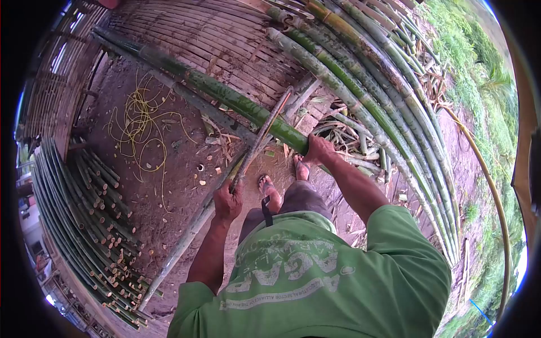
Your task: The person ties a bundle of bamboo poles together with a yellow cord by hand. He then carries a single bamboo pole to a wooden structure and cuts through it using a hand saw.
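Note:
My left hand (pixel 227 200) is closed around the lower end of a long thin dark stick or blade (pixel 262 138) that slants up to the right and crosses a thick green bamboo pole (pixel 225 94). My right hand (pixel 317 149) grips the near end of that green pole. The pole runs up and to the left over the dirt ground. A second, paler bamboo pole (pixel 186 242) lies beneath my left hand, slanting down to the left. My two sandalled feet (pixel 270 188) stand between my arms, on the dirt.
Several long bamboo poles (pixel 372 96) are stacked along the right, beside grass. A woven bamboo mat (pixel 214 34) lies at the top. Cut bamboo lengths (pixel 96 225) are piled on the left. Yellow cord (pixel 138 121) and bamboo scraps litter the ground.

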Tool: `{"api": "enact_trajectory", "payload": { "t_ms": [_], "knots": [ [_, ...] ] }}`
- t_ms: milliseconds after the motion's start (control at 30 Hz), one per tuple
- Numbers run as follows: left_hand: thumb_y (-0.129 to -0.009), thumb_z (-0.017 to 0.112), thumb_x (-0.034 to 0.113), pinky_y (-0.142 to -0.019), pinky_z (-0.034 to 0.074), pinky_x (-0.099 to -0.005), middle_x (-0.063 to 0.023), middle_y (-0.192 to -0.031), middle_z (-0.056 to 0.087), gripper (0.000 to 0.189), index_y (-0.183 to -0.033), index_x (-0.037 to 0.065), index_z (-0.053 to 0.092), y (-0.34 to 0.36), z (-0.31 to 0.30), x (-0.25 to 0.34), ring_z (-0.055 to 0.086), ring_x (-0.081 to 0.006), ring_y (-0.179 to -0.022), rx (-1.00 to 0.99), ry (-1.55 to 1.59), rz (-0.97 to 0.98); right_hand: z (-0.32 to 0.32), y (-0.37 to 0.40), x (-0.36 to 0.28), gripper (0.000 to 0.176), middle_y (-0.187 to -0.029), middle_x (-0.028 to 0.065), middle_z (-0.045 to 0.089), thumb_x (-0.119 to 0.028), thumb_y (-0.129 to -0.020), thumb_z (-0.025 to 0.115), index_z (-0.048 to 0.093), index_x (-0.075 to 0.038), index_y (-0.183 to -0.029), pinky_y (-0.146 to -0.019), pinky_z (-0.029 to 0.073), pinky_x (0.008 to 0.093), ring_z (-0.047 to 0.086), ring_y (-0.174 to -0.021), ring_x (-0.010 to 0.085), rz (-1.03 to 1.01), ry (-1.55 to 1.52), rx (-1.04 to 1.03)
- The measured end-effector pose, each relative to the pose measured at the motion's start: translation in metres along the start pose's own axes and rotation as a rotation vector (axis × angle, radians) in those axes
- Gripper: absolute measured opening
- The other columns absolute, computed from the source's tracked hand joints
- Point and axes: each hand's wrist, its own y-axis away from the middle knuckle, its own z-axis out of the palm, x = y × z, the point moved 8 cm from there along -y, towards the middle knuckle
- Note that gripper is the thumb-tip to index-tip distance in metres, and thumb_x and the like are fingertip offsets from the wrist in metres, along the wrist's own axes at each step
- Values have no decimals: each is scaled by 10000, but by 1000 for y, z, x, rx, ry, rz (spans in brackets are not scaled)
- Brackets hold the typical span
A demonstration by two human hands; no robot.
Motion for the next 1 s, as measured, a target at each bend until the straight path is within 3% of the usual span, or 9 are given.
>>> {"api": "enact_trajectory", "payload": {
  "t_ms": [333,633,733,833,1000],
  "knots": [
    [-949,593,283,-479,408,-439,-194,-584,550,320,-768,21,567,-17,18,-26,570,-376,-521,-45,-79,66,-10,10,-5,564,-998,173,682,-230,-586,786,591,-14,-1070,-811,552,420,672,-986,325,51,-38,-8],
    [-935,593,254,-524,447,-486,-233,-630,578,254,-850,15,581,-4,14,-40,613,-435,-620,-131,-130,54,-2,5,-1,537,-974,177,689,-203,-585,773,601,-15,-1058,-824,552,416,680,-958,336,80,-47,25],
    [-930,595,241,-532,460,-487,-243,-637,581,243,-851,11,583,-14,24,-49,615,-442,-630,-188,-114,22,-1,5,3,531,-972,183,688,-194,-586,767,601,-14,-1057,-823,552,419,679,-962,340,104,-57,58],
    [-933,590,239,-528,463,-483,-251,-643,584,243,-864,6,595,-43,55,-37,616,-446,-633,-108,-144,141,2,9,0,532,-976,188,687,-189,-584,766,601,-19,-1060,-821,551,422,677,-967,343,115,-63,72],
    [-955,569,274,-528,464,-474,-243,-636,585,293,-847,3,600,-27,50,-28,623,-425,-613,-162,-109,102,1,17,0,586,-1035,184,677,-241,-588,769,591,-56,-1115,-842,542,427,660,-1014,343,96,-60,63]
  ]
}}
